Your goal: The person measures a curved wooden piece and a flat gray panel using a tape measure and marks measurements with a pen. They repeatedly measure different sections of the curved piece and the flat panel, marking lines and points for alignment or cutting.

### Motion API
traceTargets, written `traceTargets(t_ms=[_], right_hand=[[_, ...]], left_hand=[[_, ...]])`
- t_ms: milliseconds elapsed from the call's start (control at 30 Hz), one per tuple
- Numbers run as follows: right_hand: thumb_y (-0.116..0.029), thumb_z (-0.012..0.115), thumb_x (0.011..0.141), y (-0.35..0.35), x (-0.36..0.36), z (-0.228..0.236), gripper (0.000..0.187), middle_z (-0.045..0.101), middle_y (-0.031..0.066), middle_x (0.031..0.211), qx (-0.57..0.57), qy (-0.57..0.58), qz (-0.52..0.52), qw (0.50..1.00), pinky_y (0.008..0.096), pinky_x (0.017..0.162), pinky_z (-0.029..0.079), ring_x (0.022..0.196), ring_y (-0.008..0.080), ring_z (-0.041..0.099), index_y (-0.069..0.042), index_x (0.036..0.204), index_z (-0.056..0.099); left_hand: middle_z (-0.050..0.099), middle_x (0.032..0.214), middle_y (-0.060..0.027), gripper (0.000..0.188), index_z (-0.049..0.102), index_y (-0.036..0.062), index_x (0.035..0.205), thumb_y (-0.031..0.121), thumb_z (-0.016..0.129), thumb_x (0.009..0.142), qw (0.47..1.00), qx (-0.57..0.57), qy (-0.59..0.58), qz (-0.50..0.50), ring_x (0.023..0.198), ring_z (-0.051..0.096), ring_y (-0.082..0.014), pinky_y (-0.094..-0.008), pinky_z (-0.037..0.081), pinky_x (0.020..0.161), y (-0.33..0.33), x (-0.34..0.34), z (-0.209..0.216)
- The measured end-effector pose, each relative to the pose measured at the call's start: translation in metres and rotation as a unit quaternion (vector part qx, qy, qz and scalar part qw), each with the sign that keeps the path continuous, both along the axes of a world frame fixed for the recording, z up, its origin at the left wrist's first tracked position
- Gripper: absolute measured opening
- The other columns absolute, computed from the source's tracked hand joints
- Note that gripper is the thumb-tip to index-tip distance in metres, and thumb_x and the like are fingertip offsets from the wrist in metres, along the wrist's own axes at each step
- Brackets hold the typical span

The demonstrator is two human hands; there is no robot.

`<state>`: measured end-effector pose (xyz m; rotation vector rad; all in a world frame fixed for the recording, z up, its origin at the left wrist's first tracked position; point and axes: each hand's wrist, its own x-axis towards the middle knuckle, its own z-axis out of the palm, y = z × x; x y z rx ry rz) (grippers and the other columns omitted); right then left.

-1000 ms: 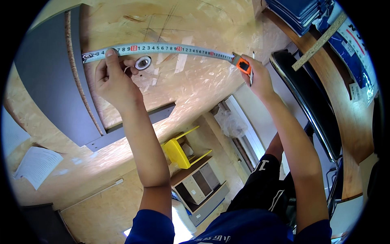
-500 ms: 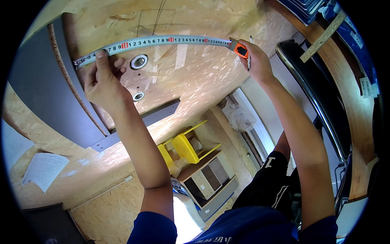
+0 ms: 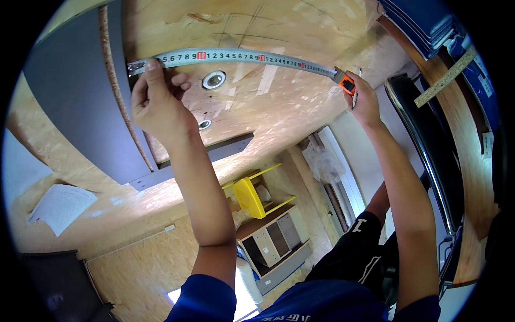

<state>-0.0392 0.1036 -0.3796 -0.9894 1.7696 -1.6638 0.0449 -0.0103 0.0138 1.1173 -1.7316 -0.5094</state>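
Note:
A steel tape measure's blade (image 3: 236, 55) stretches in a shallow arc between my two hands, above a wood-chip board surface (image 3: 279, 32). My left hand (image 3: 163, 112) pinches the blade close to its hook end, thumb on top. That end lies at the edge of a curved grey panel (image 3: 75, 91). In my right hand (image 3: 367, 104) is the orange and black tape measure case (image 3: 346, 83). A thin pen-like stick (image 3: 354, 97) also shows between the right fingers. Two round metal-rimmed fittings, including the larger ring (image 3: 213, 80), sit in the board below the blade.
A narrow grey strip (image 3: 230, 146) stands along the board. Below are a yellow chair (image 3: 248, 197) and a small shelf unit (image 3: 273, 241). At right are a black padded seat (image 3: 424, 145) and a wooden edge (image 3: 472, 161). A printed sheet (image 3: 64, 206) lies at left.
The view has shifted, so the board, panel and both hands appear farther right. My left thumb has slid along the blade toward its hook end. Both hands keep their hold.

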Motion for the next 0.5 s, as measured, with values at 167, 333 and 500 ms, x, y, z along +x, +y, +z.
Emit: traceTargets(t_ms=[167, 333, 500], right_hand=[[-0.003, 0.074, 0.082, -0.001, 0.004, -0.008, 0.051, 0.068, 0.0186, 0.108, 0.001, 0.0, -0.019, 1.0, 0.0462, 0.09, 0.053, 0.101, 0.0398, 0.065, -0.008, 0.132, 0.06], [0.001, 0.072, 0.083, -0.005, 0.003, -0.008, 0.05, 0.068, 0.0166, 0.1, -0.011, 0.018, -0.019, 1.0, 0.0401, 0.085, 0.054, 0.09, 0.0331, 0.067, -0.003, 0.131, 0.06], [0.001, 0.071, 0.083, -0.009, 0.006, -0.008, 0.049, 0.068, 0.0164, 0.1, -0.008, -0.004, -0.007, 1.0, 0.0398, 0.085, 0.054, 0.091, 0.0336, 0.066, -0.004, 0.131, 0.061]], left_hand=[[0.071, 0.08, -0.0091, 0.024, 0.069, 0.0014, 0.097, 0.024, 0.076, 0.098, 1.0, -0.011, -0.001, -0.002, 0.064, 0.065, -0.0144, -0.0267, 0.051, 0.057, 0.0, 0.0, -0.003], [0.071, 0.084, -0.0102, 0.025, 0.068, 0.0001, 0.099, 0.024, 0.075, 0.098, 0.999, -0.03, -0.013, -0.013, 0.067, 0.067, -0.0177, -0.0276, 0.052, 0.057, -0.003, 0.002, -0.003], [0.07, 0.082, -0.0121, 0.026, 0.067, -0.001, 0.096, 0.023, 0.075, 0.098, 0.999, -0.053, -0.006, -0.009, 0.068, 0.071, -0.0215, -0.0281, 0.054, 0.054, -0.005, -0.001, -0.007]])
